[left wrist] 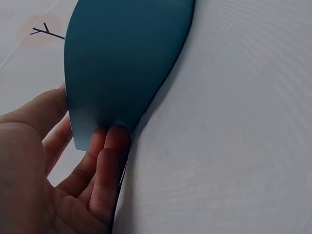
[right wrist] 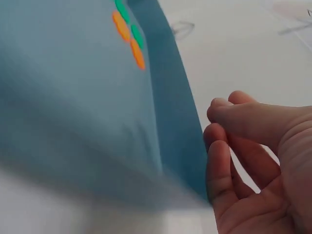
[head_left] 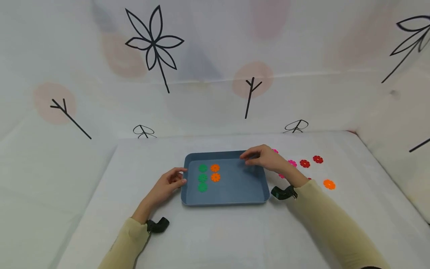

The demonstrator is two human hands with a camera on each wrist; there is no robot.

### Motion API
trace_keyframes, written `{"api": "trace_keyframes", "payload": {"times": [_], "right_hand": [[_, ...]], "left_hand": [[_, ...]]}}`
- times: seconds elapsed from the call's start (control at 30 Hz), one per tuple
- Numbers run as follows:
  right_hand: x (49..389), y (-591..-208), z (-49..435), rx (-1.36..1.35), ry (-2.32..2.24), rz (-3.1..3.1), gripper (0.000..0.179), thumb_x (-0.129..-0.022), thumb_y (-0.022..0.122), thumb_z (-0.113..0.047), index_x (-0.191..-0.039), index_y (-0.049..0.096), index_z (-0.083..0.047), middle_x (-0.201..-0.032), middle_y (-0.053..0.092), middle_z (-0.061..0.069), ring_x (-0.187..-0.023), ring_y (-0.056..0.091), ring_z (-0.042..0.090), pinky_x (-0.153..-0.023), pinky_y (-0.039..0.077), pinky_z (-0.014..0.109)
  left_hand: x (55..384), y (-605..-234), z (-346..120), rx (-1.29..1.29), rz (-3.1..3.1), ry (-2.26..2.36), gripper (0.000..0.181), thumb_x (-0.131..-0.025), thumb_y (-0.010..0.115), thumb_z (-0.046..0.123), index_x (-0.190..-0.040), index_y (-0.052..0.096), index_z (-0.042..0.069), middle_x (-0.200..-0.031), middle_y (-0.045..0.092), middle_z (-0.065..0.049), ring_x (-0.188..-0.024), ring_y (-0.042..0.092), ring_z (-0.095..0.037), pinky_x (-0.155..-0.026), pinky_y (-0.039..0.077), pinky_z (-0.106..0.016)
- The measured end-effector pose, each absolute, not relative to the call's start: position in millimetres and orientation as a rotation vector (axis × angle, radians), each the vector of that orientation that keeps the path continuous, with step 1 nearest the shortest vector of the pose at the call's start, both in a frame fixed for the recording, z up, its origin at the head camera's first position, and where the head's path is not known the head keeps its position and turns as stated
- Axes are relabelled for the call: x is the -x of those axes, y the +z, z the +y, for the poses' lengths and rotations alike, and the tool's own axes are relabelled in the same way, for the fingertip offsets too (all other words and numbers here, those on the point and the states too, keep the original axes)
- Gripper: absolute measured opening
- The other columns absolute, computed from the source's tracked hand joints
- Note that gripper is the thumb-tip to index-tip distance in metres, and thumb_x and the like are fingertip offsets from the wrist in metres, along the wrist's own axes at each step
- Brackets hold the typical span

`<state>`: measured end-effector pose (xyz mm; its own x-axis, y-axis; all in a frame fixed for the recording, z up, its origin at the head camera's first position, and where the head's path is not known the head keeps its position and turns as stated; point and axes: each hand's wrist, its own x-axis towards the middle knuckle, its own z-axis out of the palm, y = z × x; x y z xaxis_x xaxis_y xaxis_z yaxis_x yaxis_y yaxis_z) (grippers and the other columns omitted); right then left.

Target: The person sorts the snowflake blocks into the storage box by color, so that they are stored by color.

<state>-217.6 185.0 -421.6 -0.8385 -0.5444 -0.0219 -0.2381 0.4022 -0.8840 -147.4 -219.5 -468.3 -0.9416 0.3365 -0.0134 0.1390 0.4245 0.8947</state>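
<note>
The blue tray (head_left: 231, 186) is sitting mid-table, three green discs (head_left: 202, 178) and two orange discs (head_left: 215, 173) lying at its left end. The left hand (head_left: 168, 185) is touching the tray's left wall with loosely curled fingers (left wrist: 109, 146). The right hand (head_left: 265, 158) is hovering half-open over the far right corner, holding nothing I can make out. Loose discs (head_left: 310, 161) are lying to the right.

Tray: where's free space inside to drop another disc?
Right half of the tray is bare, from the orange discs to the right hand. Crowded at left: green discs beside the left hand.
</note>
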Motion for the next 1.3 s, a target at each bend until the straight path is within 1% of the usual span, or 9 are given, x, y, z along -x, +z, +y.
{"api": "trace_keyframes", "payload": {"times": [0.27, 0.57, 0.67, 0.77, 0.9, 0.93, 1.07, 1.17, 1.3], "right_hand": [[201, -425, 255, 0.48, -1.341, 2.494, 0.028, -0.094, 0.071, -0.013, -0.121, 0.07, -0.005, -0.117, 0.067, 0.015, -0.106, 0.062, 0.029, -0.084, 0.052, 0.026], [166, -439, 333, 0.2, -1.216, 2.65, 0.04, -0.094, 0.071, -0.026, -0.128, 0.064, -0.006, -0.127, 0.059, 0.018, -0.116, 0.052, 0.037, -0.076, 0.054, 0.027], [153, -442, 356, 0.151, -1.218, 2.68, 0.042, -0.095, 0.07, -0.028, -0.129, 0.063, -0.004, -0.126, 0.058, 0.021, -0.112, 0.052, 0.03, -0.075, 0.054, 0.025], [141, -446, 375, 0.127, -1.207, 2.711, 0.044, -0.096, 0.069, -0.028, -0.13, 0.061, -0.001, -0.125, 0.059, 0.022, -0.105, 0.053, 0.015, -0.075, 0.053, 0.023], [131, -451, 393, 0.091, -1.164, 2.767, 0.043, -0.097, 0.067, -0.028, -0.13, 0.061, -0.001, -0.124, 0.06, 0.02, -0.097, 0.048, -0.004, -0.074, 0.052, 0.02], [129, -452, 397, 0.084, -1.159, 2.773, 0.043, -0.097, 0.066, -0.028, -0.13, 0.061, -0.001, -0.123, 0.06, 0.019, -0.096, 0.048, -0.007, -0.074, 0.051, 0.019], [124, -455, 411, 0.063, -1.155, 2.758, 0.045, -0.098, 0.066, -0.027, -0.132, 0.058, 0.001, -0.121, 0.062, 0.012, -0.094, 0.048, -0.009, -0.074, 0.05, 0.017], [121, -461, 420, 0.017, -1.189, 2.736, 0.048, -0.097, 0.067, -0.027, -0.133, 0.057, 0.003, -0.115, 0.063, -0.006, -0.094, 0.047, -0.009, -0.074, 0.05, 0.016], [118, -467, 425, -0.015, -1.255, 2.734, 0.049, -0.096, 0.069, -0.027, -0.133, 0.056, 0.003, -0.105, 0.058, -0.027, -0.094, 0.046, -0.011, -0.073, 0.049, 0.015]], "left_hand": [[148, -472, -221, -0.46, 2.48, 1.557, 0.041, -0.097, 0.068, 0.021, -0.135, 0.058, 0.01, -0.102, 0.058, -0.008, -0.082, 0.057, -0.019, -0.07, 0.045, -0.027], [150, -470, -220, -0.439, 2.478, 1.547, 0.042, -0.097, 0.068, 0.021, -0.135, 0.058, 0.008, -0.103, 0.058, -0.008, -0.083, 0.056, -0.02, -0.07, 0.044, -0.026], [150, -470, -219, -0.431, 2.483, 1.534, 0.043, -0.098, 0.067, 0.017, -0.137, 0.056, 0.005, -0.104, 0.058, -0.009, -0.083, 0.055, -0.019, -0.069, 0.043, -0.025], [149, -468, -218, -0.43, 2.48, 1.527, 0.044, -0.098, 0.066, 0.014, -0.138, 0.054, 0.002, -0.105, 0.058, -0.01, -0.084, 0.055, -0.02, -0.069, 0.043, -0.025], [145, -458, -216, -0.436, 2.465, 1.534, 0.043, -0.098, 0.065, 0.01, -0.138, 0.053, -0.002, -0.103, 0.058, -0.013, -0.083, 0.056, -0.024, -0.07, 0.044, -0.025], [144, -455, -215, -0.444, 2.461, 1.539, 0.042, -0.098, 0.064, 0.009, -0.137, 0.053, -0.003, -0.103, 0.058, -0.014, -0.083, 0.056, -0.024, -0.07, 0.044, -0.025], [145, -459, -217, -0.463, 2.464, 1.558, 0.042, -0.098, 0.066, 0.013, -0.136, 0.055, 0.0, -0.103, 0.058, -0.011, -0.083, 0.056, -0.019, -0.07, 0.044, -0.025], [147, -465, -220, -0.465, 2.472, 1.56, 0.042, -0.097, 0.067, 0.017, -0.136, 0.056, 0.005, -0.103, 0.058, -0.009, -0.083, 0.056, -0.019, -0.07, 0.044, -0.025], [140, -449, -214, -0.452, 2.464, 1.557, 0.041, -0.098, 0.066, 0.013, -0.135, 0.056, 0.0, -0.102, 0.058, -0.011, -0.083, 0.056, -0.021, -0.071, 0.044, -0.025]]}}
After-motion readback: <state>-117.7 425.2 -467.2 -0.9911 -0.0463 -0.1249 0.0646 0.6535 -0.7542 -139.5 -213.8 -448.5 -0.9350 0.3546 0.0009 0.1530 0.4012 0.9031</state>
